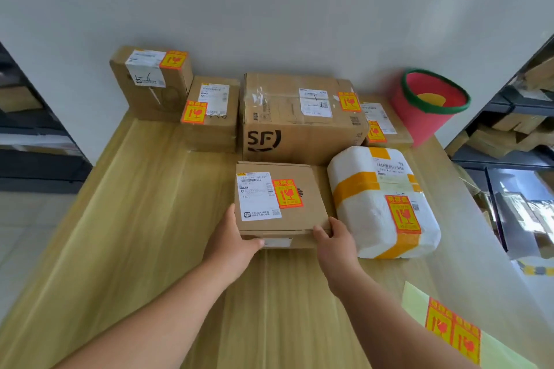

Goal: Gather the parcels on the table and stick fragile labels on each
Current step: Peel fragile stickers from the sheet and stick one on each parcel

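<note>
Your left hand [233, 237] grips the near left corner of the flat box [302, 219]. The thumb runs up the box's left side and the fingers curl round its front edge. Your right hand [332, 237] holds the near right corner, thumb on the top edge and fingers curled against the front. The box lies flat on the table [135, 219], just in front of the SF box [299, 129]. It has a white shipping slip on top and, beside that, an orange-and-yellow fragile label [288, 193].

Just right of the flat box is the white parcel [359, 207], banded with yellow tape and labelled on its near half. The SF box stands at the back centre, labelled near its top right corner. To its left is the small box [215, 132], with a label folded over its near left edge. Further left, against the wall, stands the tall box [141, 93] with a label on top. Behind the white parcel, to the right of the SF box, is the low box [392, 117], also labelled.

A label sheet [452, 335] with unused labels lies at the table's near right corner. A red bin [419, 117] with a green rim stands at the far right corner. Shelves [509, 129] with more cartons flank the table.
</note>
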